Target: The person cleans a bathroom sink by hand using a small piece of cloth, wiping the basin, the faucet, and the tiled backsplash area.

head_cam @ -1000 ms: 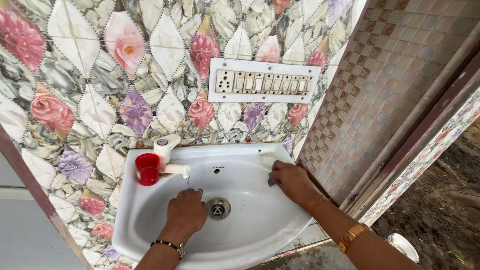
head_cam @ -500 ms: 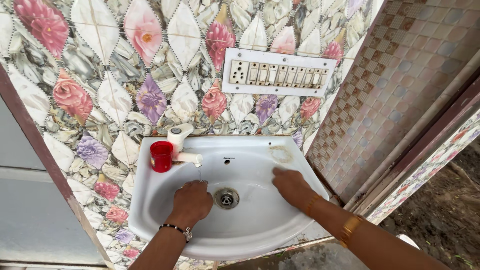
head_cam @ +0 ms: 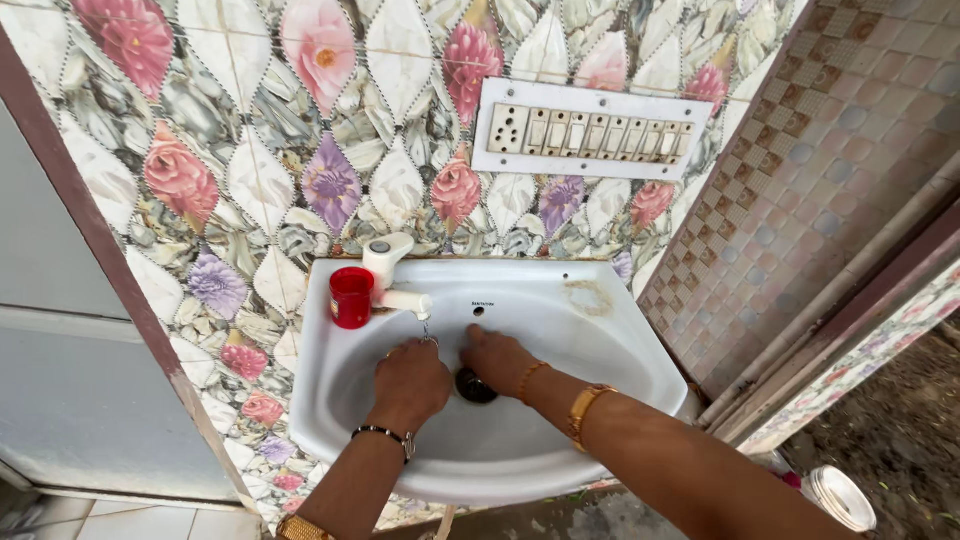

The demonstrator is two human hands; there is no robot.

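The fingers (head_cam: 420,352) of the left hand (head_cam: 408,382) are curled in under the thin trickle of water from the tap (head_cam: 392,272). I cannot tell if they hold anything, because the back of the hand hides them. A dark bead bracelet (head_cam: 381,436) sits on that wrist.

The right hand (head_cam: 497,358) lies just beside the left one, at 3 o'clock from it. Its fingers (head_cam: 472,334) are bent and rest on the inside of the white sink (head_cam: 560,420), right above the dark drain (head_cam: 474,388). I cannot tell if they hold anything either. The two hands look close enough to touch. An orange band (head_cam: 528,378) and a gold bangle (head_cam: 582,410) ring the right wrist.

The tap is white and sits on the sink's back rim at 11 o'clock from the hands. A red cup (head_cam: 351,297) stands just beside it on the rim, at 9 o'clock from the tap. A brown ring stain (head_cam: 589,297) marks the rim at 2 o'clock from the hands.

Above the sink is a wall of flower tiles (head_cam: 250,150). A white switch board (head_cam: 590,130) hangs there at 12 o'clock. A round tin (head_cam: 838,497) sits on the ground far off at 4 o'clock.
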